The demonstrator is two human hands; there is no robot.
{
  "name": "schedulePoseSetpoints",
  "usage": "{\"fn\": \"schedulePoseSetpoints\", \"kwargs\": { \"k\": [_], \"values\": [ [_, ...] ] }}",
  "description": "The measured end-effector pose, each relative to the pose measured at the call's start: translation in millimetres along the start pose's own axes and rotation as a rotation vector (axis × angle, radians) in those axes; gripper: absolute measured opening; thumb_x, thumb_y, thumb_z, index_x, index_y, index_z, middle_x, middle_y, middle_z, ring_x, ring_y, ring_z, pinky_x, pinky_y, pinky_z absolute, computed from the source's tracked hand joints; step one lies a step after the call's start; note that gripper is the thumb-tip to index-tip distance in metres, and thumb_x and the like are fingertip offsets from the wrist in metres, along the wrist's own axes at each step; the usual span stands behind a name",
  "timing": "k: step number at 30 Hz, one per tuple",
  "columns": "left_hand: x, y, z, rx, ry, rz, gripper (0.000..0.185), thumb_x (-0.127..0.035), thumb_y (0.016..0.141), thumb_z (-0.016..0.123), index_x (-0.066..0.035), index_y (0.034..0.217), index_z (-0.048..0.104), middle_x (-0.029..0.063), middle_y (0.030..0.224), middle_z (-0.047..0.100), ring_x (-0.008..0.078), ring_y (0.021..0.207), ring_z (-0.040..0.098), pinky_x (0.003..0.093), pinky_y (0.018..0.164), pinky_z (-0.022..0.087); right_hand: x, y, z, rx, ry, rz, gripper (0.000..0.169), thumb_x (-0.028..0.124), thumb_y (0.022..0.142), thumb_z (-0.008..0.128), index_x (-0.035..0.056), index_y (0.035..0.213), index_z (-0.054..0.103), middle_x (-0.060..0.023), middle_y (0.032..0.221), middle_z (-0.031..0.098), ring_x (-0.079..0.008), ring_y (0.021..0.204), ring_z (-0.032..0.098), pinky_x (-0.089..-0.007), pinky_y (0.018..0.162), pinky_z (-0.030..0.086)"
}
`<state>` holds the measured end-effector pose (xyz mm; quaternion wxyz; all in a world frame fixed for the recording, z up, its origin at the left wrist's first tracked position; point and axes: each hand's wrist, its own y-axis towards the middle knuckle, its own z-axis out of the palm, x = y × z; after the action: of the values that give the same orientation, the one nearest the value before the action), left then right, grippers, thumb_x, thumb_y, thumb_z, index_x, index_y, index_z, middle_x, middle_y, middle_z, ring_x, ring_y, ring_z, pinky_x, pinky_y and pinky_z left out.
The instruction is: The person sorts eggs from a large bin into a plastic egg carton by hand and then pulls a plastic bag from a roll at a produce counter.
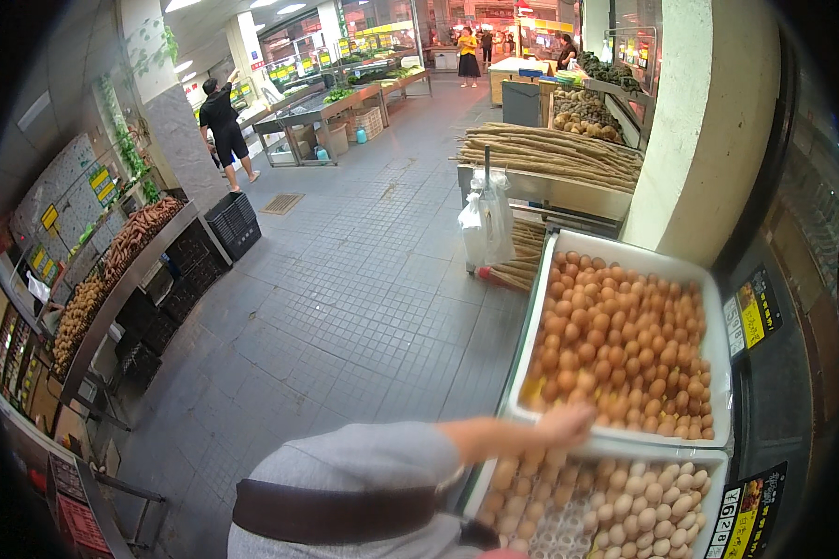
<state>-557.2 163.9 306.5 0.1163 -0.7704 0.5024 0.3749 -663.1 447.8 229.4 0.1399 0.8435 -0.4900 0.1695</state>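
My left hand [570,423] reaches out from a grey sleeve over two white foam boxes. It is blurred, with the fingers curled in, and whether it holds an egg cannot be made out. Brown eggs [608,321] fill most of the upper foam box [721,391], whose near rim lies by the hand. In the lower foam box [719,482], paler eggs [647,517] lie beside a partly bare egg tray [563,534]. My right hand is out of view; a pink patch at the bottom edge is too cut off to identify.
Price signs [754,307] stand right of the boxes. Beyond them, plastic bags [486,223] hang by a stall of long brown roots [552,154]. A pillar [699,133] rises at the right. Leftward, carrots [140,234] fill a stand near a black crate [233,225]. People stand farther off.
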Motion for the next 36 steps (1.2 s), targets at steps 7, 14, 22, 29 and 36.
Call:
{"fn": "schedulePoseSetpoints", "kwargs": {
  "k": [7, 14, 22, 29, 36],
  "values": [
    [6, -1, 5, -0.055, 0.016, 0.034, 0.034, -0.022, 0.08, 0.061, -0.008, 0.107, 0.047, 0.0133, 0.092, 0.054, 0.0342, 0.085, 0.056, 0.0425, 0.072, 0.046, -2, 1, -2, 0.009, -0.024, -0.009, 0.046, 0.023, 0.078, 0.061, 0.0064, 0.12, 0.056, -0.0205, 0.128, 0.043, -0.0408, 0.114, 0.041, -0.05, 0.098, 0.031],
    [4, -1, 4, -0.052, -0.027, 0.031, 0.033, -0.022, 0.08, 0.062, -0.007, 0.105, 0.046, 0.0112, 0.086, 0.053, 0.0323, 0.082, 0.055, 0.0422, 0.069, 0.045, -6, 4, -3, -0.005, -0.033, -0.008, 0.048, 0.024, 0.077, 0.062, 0.0065, 0.122, 0.055, -0.0207, 0.131, 0.04, -0.0417, 0.116, 0.039, -0.051, 0.1, 0.029],
    [3, 2, 3, -0.018, -0.03, 0.033, 0.034, -0.022, 0.08, 0.063, -0.007, 0.105, 0.046, 0.0109, 0.086, 0.052, 0.0323, 0.082, 0.055, 0.0426, 0.069, 0.045, -8, 8, -6, -0.016, -0.04, 0.005, 0.052, 0.025, 0.076, 0.063, 0.0066, 0.124, 0.054, -0.0209, 0.135, 0.037, -0.0426, 0.119, 0.036, -0.0521, 0.101, 0.027],
    [3, 1, 1, -0.02, -0.014, 0.026, 0.033, -0.022, 0.08, 0.062, -0.007, 0.105, 0.047, 0.0112, 0.086, 0.052, 0.0324, 0.082, 0.054, 0.0421, 0.07, 0.045, -11, 9, -7, -0.055, -0.007, 0.018, 0.055, 0.026, 0.075, 0.064, 0.0067, 0.125, 0.053, -0.0211, 0.138, 0.033, -0.0435, 0.122, 0.034, -0.0531, 0.103, 0.025],
    [4, 0, 2, -0.003, 0.019, 0.01, 0.035, -0.023, 0.081, 0.061, -0.007, 0.109, 0.047, 0.0126, 0.09, 0.053, 0.033, 0.086, 0.055, 0.0422, 0.073, 0.045, 1, -11, -24, -0.211, 0.174, -0.094, 0.058, 0.027, 0.074, 0.065, 0.0068, 0.127, 0.051, -0.0213, 0.142, 0.03, -0.0444, 0.124, 0.032, -0.0542, 0.104, 0.023]
  ]
}}
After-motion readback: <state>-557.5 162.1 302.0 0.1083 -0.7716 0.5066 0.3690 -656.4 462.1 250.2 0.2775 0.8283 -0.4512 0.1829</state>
